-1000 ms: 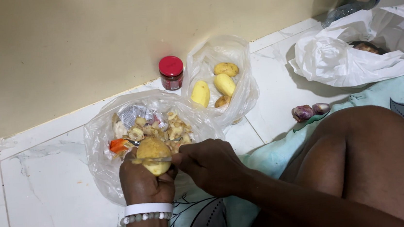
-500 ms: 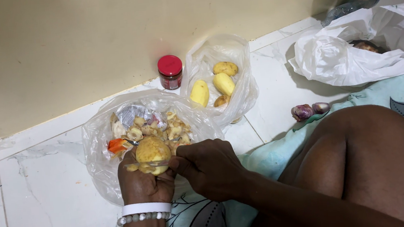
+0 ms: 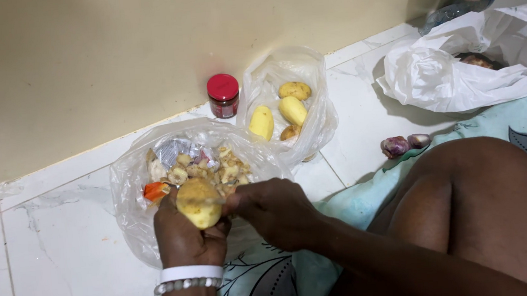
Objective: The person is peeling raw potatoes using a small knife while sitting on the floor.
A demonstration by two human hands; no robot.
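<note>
- Up the half-peeled yellow potato (image 3: 199, 202) goes the thin metal knife blade (image 3: 211, 201)
- left hand (image 3: 185, 237) fingers clamp potato over clear plastic peel bag (image 3: 130, 204), catching scraps
- right hand (image 3: 275, 212) fingers closed round knife

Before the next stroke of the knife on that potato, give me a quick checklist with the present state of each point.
1. Left hand has a firm grip on the potato: ok.
2. Right hand holds the knife, blade lying across the potato: ok.
3. Left fingers out of the blade's path: cannot tell, they are hidden behind the potato.
4. Peel bag open directly beneath the potato: ok.
5. Bag of peeled potatoes open within reach beside the red-lidded jar: ok.
6. How much skin remains: cannot tell, the far side is hidden.
</note>
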